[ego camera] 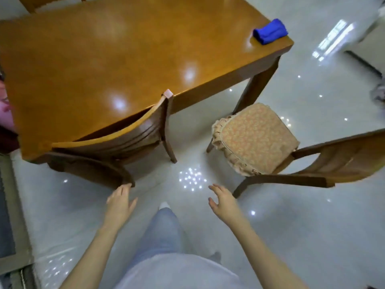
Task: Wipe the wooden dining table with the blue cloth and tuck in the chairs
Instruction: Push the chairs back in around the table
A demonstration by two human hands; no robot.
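Observation:
The wooden dining table (pixel 129 59) fills the upper left of the head view. A bunched blue cloth (pixel 269 31) lies on its far right corner. One wooden chair (pixel 116 140) stands pushed under the near edge, its curved back against the tabletop. A second chair (pixel 256 140) with a beige patterned cushion stands pulled out to the right, its backrest pointing away from the table. My left hand (pixel 120 202) is open just behind the tucked chair's rear leg. My right hand (pixel 224 203) is open, close to the pulled-out chair's rear leg, holding nothing.
Glossy white tiled floor (pixel 291 226) spreads around the table. Another chair back (pixel 50 2) shows at the top left. A framed edge (pixel 12 205) runs along the left. My leg in jeans (pixel 160 232) steps forward between the hands.

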